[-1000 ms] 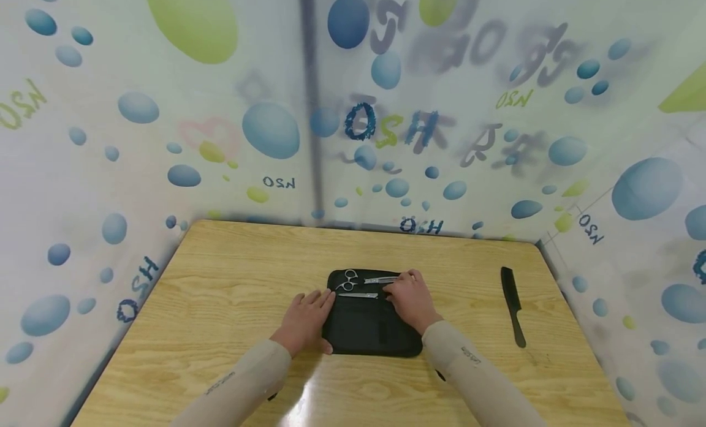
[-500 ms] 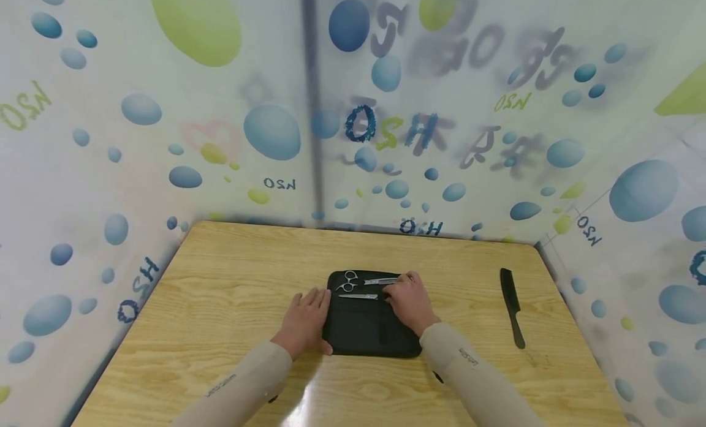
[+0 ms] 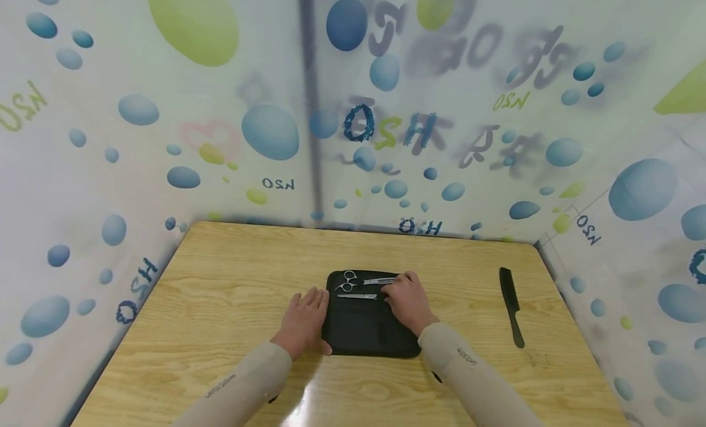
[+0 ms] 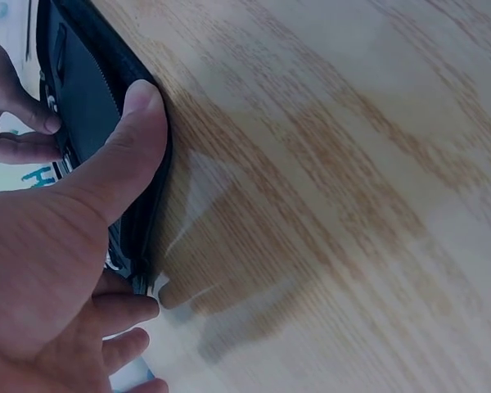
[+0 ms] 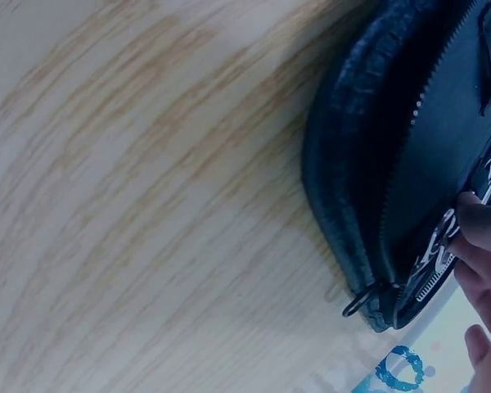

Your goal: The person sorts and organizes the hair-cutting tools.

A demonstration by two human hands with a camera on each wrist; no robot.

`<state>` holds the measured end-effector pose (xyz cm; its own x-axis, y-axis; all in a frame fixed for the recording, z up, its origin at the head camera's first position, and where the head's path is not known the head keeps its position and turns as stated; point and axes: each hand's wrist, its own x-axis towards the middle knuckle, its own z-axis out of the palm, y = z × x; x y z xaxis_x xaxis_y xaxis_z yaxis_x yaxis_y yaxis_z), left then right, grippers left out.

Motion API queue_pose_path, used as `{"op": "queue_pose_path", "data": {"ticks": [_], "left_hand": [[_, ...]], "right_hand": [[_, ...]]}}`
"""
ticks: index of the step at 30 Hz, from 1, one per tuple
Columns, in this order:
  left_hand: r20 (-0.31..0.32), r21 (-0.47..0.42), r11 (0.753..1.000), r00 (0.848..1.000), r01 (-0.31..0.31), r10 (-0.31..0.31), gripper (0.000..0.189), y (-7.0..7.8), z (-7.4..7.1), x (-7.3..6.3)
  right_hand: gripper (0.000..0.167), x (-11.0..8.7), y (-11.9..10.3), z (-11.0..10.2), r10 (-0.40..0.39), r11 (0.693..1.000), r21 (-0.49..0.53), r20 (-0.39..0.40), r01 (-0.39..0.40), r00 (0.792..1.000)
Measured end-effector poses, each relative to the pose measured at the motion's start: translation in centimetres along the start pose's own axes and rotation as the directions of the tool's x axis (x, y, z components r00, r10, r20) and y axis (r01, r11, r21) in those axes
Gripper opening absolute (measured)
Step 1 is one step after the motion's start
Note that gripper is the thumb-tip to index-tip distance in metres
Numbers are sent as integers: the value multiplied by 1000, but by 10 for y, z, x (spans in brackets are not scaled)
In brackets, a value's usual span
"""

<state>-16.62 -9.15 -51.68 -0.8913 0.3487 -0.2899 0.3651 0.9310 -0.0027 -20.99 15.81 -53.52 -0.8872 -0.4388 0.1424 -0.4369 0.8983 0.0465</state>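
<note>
Wooden desk (image 3: pixel 248 261) carries a black case (image 3: pixel 355 332), left hand (image 3: pixel 303 323) straight-fingered along its edge, nearer right hand (image 3: pixel 409 301) pinching scissors (image 3: pixel 357 296) that point crosswise toward the left hand.

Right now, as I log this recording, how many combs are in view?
1: a black comb lying on the table, to the right of and apart from the black case. Any comb inside the case would be hidden.
</note>
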Motion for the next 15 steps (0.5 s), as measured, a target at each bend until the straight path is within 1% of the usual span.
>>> {"op": "queue_pose_path", "data": {"ticks": [4,15], "left_hand": [[-5,-17,1000,1000,2,-2,121,0,0,0],[7,-28,1000,1000,10,-10,120,1,0,-1]], "right_hand": [[14,0,0,-1,2,1000,2,7,-2,1000],[16,-1,1,0,6,1000,10,16,-6,1000]]}}
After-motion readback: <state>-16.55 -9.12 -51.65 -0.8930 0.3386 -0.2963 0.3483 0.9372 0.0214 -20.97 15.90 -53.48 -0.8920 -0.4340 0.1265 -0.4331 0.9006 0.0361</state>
